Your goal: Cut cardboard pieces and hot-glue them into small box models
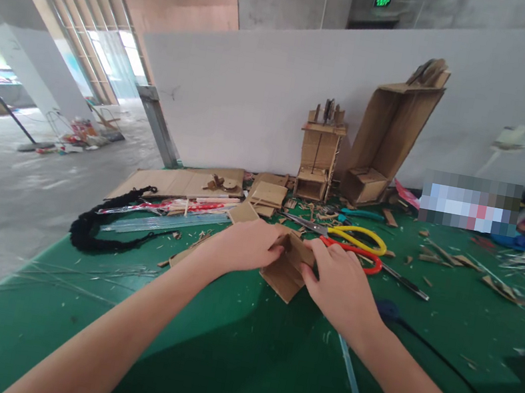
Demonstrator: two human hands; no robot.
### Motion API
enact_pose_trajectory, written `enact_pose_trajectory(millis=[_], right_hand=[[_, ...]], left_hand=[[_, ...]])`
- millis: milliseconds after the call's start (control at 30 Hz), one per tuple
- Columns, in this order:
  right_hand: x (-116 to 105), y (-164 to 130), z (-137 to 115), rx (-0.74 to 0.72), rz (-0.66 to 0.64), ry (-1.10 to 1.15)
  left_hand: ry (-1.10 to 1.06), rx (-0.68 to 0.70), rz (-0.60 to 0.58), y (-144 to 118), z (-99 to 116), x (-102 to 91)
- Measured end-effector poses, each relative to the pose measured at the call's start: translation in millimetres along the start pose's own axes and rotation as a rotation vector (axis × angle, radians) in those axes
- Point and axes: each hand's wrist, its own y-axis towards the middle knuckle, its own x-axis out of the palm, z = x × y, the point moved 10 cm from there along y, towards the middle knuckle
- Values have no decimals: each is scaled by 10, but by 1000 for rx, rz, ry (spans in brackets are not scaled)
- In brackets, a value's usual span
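A small open cardboard box (285, 278) stands on the green table, held between my two hands. My left hand (249, 246) grips its left wall, the thumb over the edge. On the opposite side my right hand (336, 281) pinches the right wall between thumb and fingers. Just behind the box lie scissors with one yellow and one red handle (357, 238). A flat cardboard piece (243, 213) is close behind my left hand. Beyond the right hand rests a dark slim tool (404, 281), perhaps a knife or pen. The fingertips behind the box walls are partly hidden.
Two taller cardboard structures, a small tower (317, 155) and a long open box (394, 132), stand against the white partition (259, 101). Black yarn (86, 230) lies at the left. A dark cable (459, 377) crosses the right side. Cardboard scraps litter the green table (212, 364).
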Motion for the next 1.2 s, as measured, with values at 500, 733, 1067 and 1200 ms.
enact_pose_trajectory(millis=[500,733,1067,1200], right_hand=[[-106,10,535,316,131,1112],[-209,15,244,124,-22,1045],[-62,-273,636,-15,-445,142],[112,-405,694,-16,-496,24]], left_hand=[[-113,-91,63,-1,-75,-150],[-567,127,199,-126,257,-527],[-1724,-340,527,-135,-557,-412],[-1886,-357,578,-104,-614,-372]])
